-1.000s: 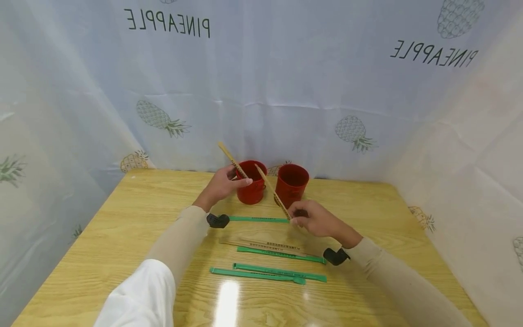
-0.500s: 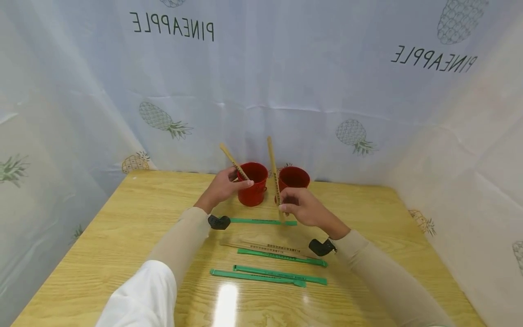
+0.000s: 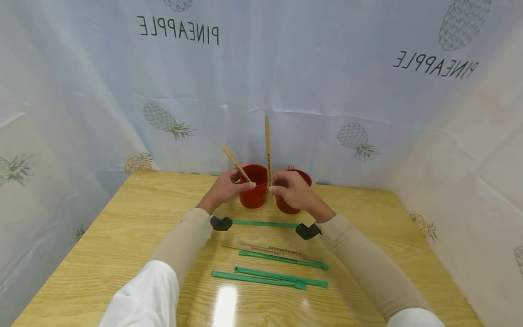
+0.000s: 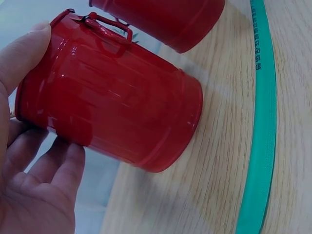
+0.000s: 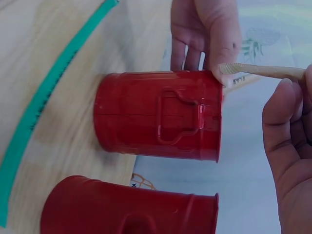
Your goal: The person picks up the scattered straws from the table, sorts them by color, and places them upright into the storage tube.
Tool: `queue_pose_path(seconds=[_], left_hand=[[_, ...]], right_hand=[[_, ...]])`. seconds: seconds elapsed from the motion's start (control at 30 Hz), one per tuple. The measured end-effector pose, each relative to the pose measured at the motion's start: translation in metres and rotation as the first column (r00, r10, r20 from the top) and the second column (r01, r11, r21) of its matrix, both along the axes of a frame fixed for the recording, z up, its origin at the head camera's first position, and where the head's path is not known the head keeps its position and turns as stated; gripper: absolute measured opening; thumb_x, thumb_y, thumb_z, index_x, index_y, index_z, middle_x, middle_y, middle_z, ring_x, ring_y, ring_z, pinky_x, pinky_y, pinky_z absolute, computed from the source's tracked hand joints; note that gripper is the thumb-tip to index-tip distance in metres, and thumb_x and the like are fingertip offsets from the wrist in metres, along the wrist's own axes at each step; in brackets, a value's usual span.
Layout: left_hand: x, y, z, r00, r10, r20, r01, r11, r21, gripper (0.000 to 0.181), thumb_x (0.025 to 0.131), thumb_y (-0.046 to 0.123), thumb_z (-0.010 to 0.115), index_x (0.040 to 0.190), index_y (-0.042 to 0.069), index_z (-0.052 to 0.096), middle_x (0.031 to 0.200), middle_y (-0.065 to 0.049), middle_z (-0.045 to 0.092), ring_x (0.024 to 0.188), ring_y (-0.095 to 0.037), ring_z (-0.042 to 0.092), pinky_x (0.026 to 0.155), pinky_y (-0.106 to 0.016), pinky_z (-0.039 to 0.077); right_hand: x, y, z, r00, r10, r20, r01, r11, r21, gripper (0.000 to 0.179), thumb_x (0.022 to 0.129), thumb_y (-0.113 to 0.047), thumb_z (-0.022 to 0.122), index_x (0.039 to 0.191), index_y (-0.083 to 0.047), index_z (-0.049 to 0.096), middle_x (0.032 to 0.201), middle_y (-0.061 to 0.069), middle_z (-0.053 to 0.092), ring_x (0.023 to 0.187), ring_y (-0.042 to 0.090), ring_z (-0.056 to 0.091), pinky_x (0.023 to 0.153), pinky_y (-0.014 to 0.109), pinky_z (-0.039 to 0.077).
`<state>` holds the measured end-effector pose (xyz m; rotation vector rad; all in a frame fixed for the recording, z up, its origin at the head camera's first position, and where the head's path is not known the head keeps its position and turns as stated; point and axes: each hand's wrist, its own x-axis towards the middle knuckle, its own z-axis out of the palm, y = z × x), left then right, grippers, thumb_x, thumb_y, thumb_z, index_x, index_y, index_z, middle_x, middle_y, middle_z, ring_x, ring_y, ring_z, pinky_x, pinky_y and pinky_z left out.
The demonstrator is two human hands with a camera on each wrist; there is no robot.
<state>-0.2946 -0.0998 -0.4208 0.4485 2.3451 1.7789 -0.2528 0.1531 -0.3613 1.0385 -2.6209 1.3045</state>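
My left hand point(image 3: 227, 187) grips the left red bucket point(image 3: 252, 198) at its rim, thumb at the front and fingers behind. In the left wrist view this bucket point(image 4: 122, 97) shows its small wire handle. One brown paper-wrapped straw point(image 3: 232, 157) leans out of it to the left. My right hand point(image 3: 295, 190) pinches another brown wrapped straw point(image 3: 267, 141) near its lower end and holds it almost upright. In the right wrist view the lower tip of this straw point(image 5: 243, 68) is right at the bucket's rim. The second red bucket point(image 3: 287, 208) stands partly hidden behind the right hand.
A green wrapped straw point(image 3: 263, 224) lies in front of the buckets. Nearer on the wooden table point(image 3: 143, 218) lie brown wrapped straws point(image 3: 261, 249) and several green ones point(image 3: 282, 274). Patterned white curtains point(image 3: 310, 91) hang behind and at both sides.
The right hand has moved left and away from me, from the right bucket toward the left one, and its straw has turned from slanted to nearly upright. The left hand stays on the bucket.
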Motion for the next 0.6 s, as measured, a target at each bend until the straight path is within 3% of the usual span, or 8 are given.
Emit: queue_pose_path(seconds=[0.17, 0.37, 0.5, 0.6], left_hand=[[-0.001, 0.002, -0.002, 1.000, -0.015, 0.009, 0.015, 1.000, 0.013, 0.066, 0.094, 0.039, 0.078, 0.151, 0.016, 0.053, 0.154, -0.008, 0.057, 0.151, -0.030, 0.047, 0.118, -0.052, 0.047], [0.000, 0.002, 0.000, 1.000, -0.006, 0.007, 0.006, 1.000, -0.007, 0.069, 0.095, 0.041, 0.077, 0.153, 0.017, 0.050, 0.156, -0.008, 0.055, 0.152, -0.029, 0.045, 0.118, -0.051, 0.047], [-0.001, 0.001, 0.000, 1.000, -0.006, 0.010, 0.005, 1.000, 0.006, 0.068, 0.095, 0.040, 0.077, 0.153, 0.015, 0.050, 0.155, -0.009, 0.056, 0.151, -0.030, 0.046, 0.118, -0.051, 0.047], [-0.002, 0.000, -0.001, 1.000, -0.008, 0.018, 0.008, 1.000, 0.010, 0.068, 0.095, 0.040, 0.078, 0.152, 0.015, 0.051, 0.154, -0.009, 0.057, 0.150, -0.031, 0.048, 0.117, -0.052, 0.048]], right_hand=[[-0.010, -0.006, 0.004, 0.997, -0.035, 0.065, 0.035, 0.999, -0.006, 0.008, 0.102, -0.005, 0.064, 0.095, -0.003, 0.066, 0.089, 0.024, 0.066, 0.073, 0.021, 0.062, 0.076, 0.051, 0.060], [-0.028, -0.015, 0.011, 0.991, -0.094, 0.095, 0.095, 0.995, -0.008, 0.008, 0.103, -0.006, 0.063, 0.096, -0.003, 0.066, 0.091, 0.017, 0.065, 0.080, 0.031, 0.064, 0.078, 0.039, 0.060], [-0.042, -0.023, 0.018, 0.992, -0.101, 0.082, 0.102, 0.995, -0.014, 0.010, 0.103, -0.006, 0.063, 0.095, -0.002, 0.066, 0.091, 0.015, 0.067, 0.084, 0.039, 0.067, 0.079, 0.045, 0.063], [-0.052, -0.027, 0.022, 0.992, -0.116, 0.048, 0.116, 0.993, 0.008, 0.012, 0.103, -0.006, 0.063, 0.092, -0.002, 0.066, 0.089, 0.014, 0.068, 0.081, 0.035, 0.067, 0.076, 0.045, 0.061]])
